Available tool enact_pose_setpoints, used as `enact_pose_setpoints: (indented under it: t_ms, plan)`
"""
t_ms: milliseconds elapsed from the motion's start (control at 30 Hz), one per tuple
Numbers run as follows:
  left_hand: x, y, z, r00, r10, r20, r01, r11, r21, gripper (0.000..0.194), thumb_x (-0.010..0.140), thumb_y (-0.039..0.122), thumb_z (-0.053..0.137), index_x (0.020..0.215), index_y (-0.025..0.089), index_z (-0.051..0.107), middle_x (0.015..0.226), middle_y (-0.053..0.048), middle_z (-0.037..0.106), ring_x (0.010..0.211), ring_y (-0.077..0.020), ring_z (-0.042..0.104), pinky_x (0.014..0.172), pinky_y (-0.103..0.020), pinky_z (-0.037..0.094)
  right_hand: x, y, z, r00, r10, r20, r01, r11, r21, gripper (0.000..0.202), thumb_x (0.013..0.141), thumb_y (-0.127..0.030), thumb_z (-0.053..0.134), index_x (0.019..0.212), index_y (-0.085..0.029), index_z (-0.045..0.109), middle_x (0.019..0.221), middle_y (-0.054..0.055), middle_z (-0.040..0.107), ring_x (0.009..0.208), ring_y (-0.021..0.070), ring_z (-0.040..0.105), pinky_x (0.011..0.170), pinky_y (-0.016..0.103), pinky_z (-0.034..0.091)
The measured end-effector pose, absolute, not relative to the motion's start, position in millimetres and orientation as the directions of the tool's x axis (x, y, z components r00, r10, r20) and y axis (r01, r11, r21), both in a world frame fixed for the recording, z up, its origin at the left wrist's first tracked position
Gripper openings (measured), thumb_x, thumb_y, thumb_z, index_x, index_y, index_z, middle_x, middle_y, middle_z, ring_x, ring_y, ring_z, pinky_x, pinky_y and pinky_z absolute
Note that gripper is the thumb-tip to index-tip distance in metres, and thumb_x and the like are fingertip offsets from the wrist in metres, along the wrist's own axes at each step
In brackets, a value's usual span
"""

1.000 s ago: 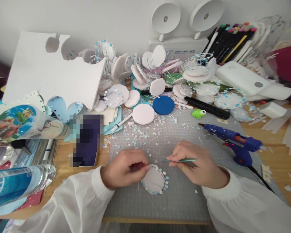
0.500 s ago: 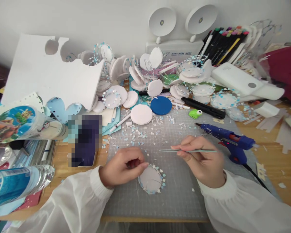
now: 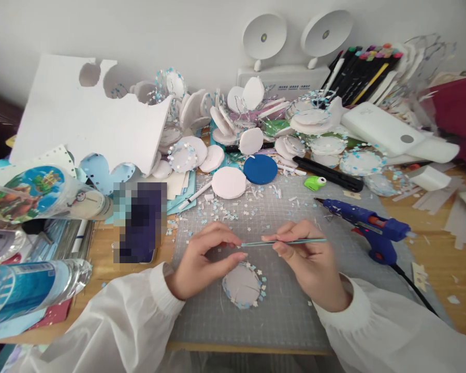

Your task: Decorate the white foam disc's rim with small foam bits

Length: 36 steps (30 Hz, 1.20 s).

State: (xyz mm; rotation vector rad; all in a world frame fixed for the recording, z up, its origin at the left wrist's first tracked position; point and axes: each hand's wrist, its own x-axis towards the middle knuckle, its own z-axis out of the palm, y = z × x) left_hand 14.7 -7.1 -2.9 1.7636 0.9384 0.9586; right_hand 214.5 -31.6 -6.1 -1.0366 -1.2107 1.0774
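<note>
Slim pale teal tweezers point(image 3: 303, 241) lie level in my right hand point(image 3: 312, 256), pinched between thumb and fingers, their tips pointing left. My left hand point(image 3: 207, 256) is open, thumb and forefinger apart. Its forefinger meets the tweezer tips, where a tiny bluish speck shows, too small to name for certain. Just below the left thumb, a round white disc point(image 3: 241, 285) edged with small blue and white stars lies on the grey cutting mat point(image 3: 283, 321). Thin wire-like strands cross it.
A blue glue gun point(image 3: 373, 223) lies to the right, its cord running toward me. Loose paper stars point(image 3: 225, 210), a white disc point(image 3: 229, 182), a blue disc point(image 3: 260, 169) and a green punch point(image 3: 314, 182) are ahead. At left are a phone point(image 3: 140, 223) and a bottle point(image 3: 23, 290).
My right hand has moved left with the tweezers, bringing their tips to my left forefinger. The left hand has lifted off the disc's edge and its thumb and forefinger have spread.
</note>
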Motion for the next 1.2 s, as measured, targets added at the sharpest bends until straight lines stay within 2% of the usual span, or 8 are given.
enact_pose_setpoints:
  t_ms: [100, 367, 667, 833, 933, 1033, 1200]
  plan:
    - [15, -7, -4, 0.387, 0.902, 0.19, 0.186, -0.278, 0.942, 0.005, 0.08, 0.021, 0.067, 0.082, 0.017, 0.068, 0.076, -0.006, 0.064, 0.071, -0.0152, 0.058, 0.064, -0.027, 0.048, 213, -32, -8, 0.04, 0.983, 0.177, -0.07, 0.179, -0.981, 0.011, 0.08, -0.022, 0.068, 0.076, -0.023, 0.059, 0.075, 0.001, 0.065, 0.077, 0.0167, 0.07, 0.064, 0.027, 0.056]
    - [14, -6, -8, 0.352, 0.929, 0.113, 0.173, -0.183, 0.968, 0.007, 0.082, 0.021, 0.065, 0.081, 0.015, 0.069, 0.076, -0.006, 0.064, 0.07, -0.0152, 0.058, 0.062, -0.027, 0.046, 217, -29, -16, 0.087, 0.982, 0.169, -0.119, 0.179, -0.977, 0.009, 0.081, -0.02, 0.068, 0.083, -0.026, 0.061, 0.077, -0.001, 0.063, 0.08, 0.0149, 0.068, 0.071, 0.028, 0.055]
    - [14, -6, -6, 0.425, 0.896, 0.128, 0.217, -0.239, 0.947, 0.007, 0.082, 0.02, 0.065, 0.081, 0.015, 0.069, 0.077, -0.007, 0.065, 0.073, -0.0154, 0.059, 0.063, -0.027, 0.046, 215, -32, -10, 0.075, 0.986, 0.147, -0.023, 0.149, -0.989, 0.007, 0.079, -0.023, 0.069, 0.078, -0.024, 0.063, 0.073, 0.001, 0.063, 0.076, 0.0161, 0.066, 0.064, 0.027, 0.054]
    - [14, -4, -5, 0.44, 0.888, 0.131, 0.215, -0.246, 0.945, 0.008, 0.083, 0.02, 0.064, 0.08, 0.014, 0.069, 0.077, -0.007, 0.066, 0.072, -0.0151, 0.06, 0.064, -0.026, 0.046, 222, -27, -11, 0.033, 0.999, 0.018, -0.243, 0.026, -0.97, 0.011, 0.078, -0.028, 0.071, 0.077, -0.024, 0.061, 0.069, -0.002, 0.057, 0.059, 0.0107, 0.057, 0.059, 0.027, 0.05]
    - [13, -5, -6, 0.439, 0.89, 0.127, 0.207, -0.237, 0.949, 0.008, 0.083, 0.02, 0.064, 0.08, 0.014, 0.069, 0.078, -0.007, 0.066, 0.073, -0.0153, 0.06, 0.065, -0.027, 0.046, 227, -22, -7, -0.042, 0.996, -0.084, -0.405, -0.094, -0.909, 0.018, 0.075, -0.031, 0.073, 0.071, -0.023, 0.058, 0.059, -0.005, 0.05, 0.055, 0.0094, 0.048, 0.059, 0.027, 0.046]
    - [12, -6, -7, 0.427, 0.897, 0.111, 0.211, -0.218, 0.953, 0.008, 0.083, 0.021, 0.064, 0.08, 0.015, 0.068, 0.078, -0.006, 0.065, 0.073, -0.0154, 0.059, 0.065, -0.027, 0.046, 231, -19, -3, -0.206, 0.961, -0.186, -0.508, -0.267, -0.819, 0.023, 0.074, -0.035, 0.074, 0.069, -0.022, 0.055, 0.058, -0.005, 0.047, 0.052, 0.0083, 0.041, 0.058, 0.026, 0.043]
    - [10, -6, -5, 0.367, 0.922, 0.122, 0.2, -0.206, 0.958, 0.007, 0.083, 0.021, 0.064, 0.081, 0.016, 0.068, 0.079, -0.006, 0.065, 0.073, -0.0156, 0.059, 0.064, -0.027, 0.046, 233, -22, -2, -0.51, 0.839, -0.189, -0.543, -0.485, -0.685, 0.02, 0.079, -0.03, 0.07, 0.072, -0.021, 0.054, 0.061, -0.006, 0.049, 0.062, 0.0082, 0.052, 0.081, 0.034, 0.046]
